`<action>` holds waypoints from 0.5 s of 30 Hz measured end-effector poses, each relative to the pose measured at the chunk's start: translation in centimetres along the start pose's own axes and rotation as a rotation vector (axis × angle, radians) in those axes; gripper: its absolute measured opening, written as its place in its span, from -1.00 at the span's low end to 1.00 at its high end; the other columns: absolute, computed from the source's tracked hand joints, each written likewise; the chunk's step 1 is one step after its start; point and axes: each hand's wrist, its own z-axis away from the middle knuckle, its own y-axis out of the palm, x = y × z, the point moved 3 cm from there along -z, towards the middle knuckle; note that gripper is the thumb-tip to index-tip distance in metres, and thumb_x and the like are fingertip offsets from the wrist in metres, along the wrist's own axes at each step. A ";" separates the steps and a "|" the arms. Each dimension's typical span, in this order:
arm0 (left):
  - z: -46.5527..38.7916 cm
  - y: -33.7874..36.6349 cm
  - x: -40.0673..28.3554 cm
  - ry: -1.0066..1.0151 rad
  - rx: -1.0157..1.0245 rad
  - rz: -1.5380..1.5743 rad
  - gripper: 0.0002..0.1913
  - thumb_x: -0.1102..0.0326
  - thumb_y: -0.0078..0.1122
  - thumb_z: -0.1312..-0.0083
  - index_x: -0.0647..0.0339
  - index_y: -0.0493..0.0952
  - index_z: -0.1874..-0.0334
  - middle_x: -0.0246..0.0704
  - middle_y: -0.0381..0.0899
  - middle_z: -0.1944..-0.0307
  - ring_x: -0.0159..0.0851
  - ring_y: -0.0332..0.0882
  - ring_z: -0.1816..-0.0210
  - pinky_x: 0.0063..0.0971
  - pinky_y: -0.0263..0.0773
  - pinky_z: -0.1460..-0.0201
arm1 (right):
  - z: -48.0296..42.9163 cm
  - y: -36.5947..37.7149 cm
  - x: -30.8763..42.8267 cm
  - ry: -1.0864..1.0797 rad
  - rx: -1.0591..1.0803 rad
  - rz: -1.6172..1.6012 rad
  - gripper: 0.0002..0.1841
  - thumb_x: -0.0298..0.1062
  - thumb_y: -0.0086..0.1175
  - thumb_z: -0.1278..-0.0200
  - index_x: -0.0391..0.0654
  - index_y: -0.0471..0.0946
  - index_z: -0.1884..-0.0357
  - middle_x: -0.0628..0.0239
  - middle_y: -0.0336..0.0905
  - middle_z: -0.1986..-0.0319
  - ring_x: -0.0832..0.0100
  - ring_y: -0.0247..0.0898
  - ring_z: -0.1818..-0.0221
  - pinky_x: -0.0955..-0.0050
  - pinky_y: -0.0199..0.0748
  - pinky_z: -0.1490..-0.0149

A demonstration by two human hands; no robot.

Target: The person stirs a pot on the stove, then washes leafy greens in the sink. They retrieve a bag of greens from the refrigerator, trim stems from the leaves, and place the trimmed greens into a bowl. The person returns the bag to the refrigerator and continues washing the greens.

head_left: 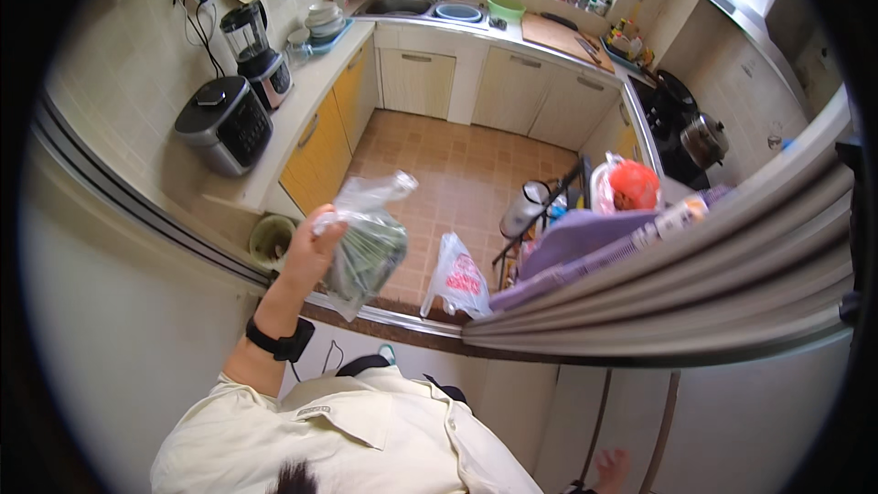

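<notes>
My left hand [317, 243] is raised at the kitchen threshold, its fingers closed on the top of a clear plastic bag [367, 247] with green vegetables inside. The bag hangs in front of the tiled floor. At the lower right, my right hand [612, 468] is low beside a white surface, slightly blurred, with nothing visible in it and its fingers apart. A white plastic bag with red print [461, 278] rests by the door track, to the right of the vegetable bag.
A green bin [272, 240] stands left of the doorway. A grey folding curtain door [617, 288] is bunched at the right, near a rack with a purple cloth [583, 240] and a red bag [634, 184]. A multicooker [230, 125] and a blender [257, 55] stand on the left counter.
</notes>
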 end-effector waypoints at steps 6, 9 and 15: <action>-12.0 -2.9 -0.1 -0.247 0.289 0.523 -0.73 0.31 0.11 -0.30 0.30 0.49 0.02 -0.45 0.55 0.18 -0.50 0.47 0.17 -0.58 0.39 0.06 | 12.7 39.3 -10.4 0.340 1.346 0.585 -0.53 -0.25 -0.04 -0.47 -0.15 0.29 -0.34 0.18 0.44 -0.17 0.33 0.44 -0.15 0.37 0.47 -0.12; -17.0 -3.8 -0.2 -0.277 0.328 0.461 -0.75 0.33 0.10 -0.28 0.29 0.50 0.04 -0.43 0.57 0.17 -0.49 0.50 0.15 -0.58 0.40 0.05 | 17.2 52.3 -7.8 0.189 1.492 0.666 -0.53 -0.31 -0.04 -0.47 -0.18 0.25 -0.36 0.21 0.43 -0.16 0.36 0.45 -0.11 0.36 0.42 -0.18; -28.4 -2.1 3.1 -0.154 0.516 0.261 -0.77 0.59 0.14 -0.17 0.24 0.53 0.11 -0.60 0.51 0.32 -0.64 0.42 0.27 -0.73 0.33 0.24 | 18.2 73.0 -2.2 -0.150 1.537 0.494 -0.36 -0.48 0.12 -0.31 -0.11 0.17 -0.42 0.25 0.30 -0.24 0.37 0.39 -0.16 0.42 0.43 -0.15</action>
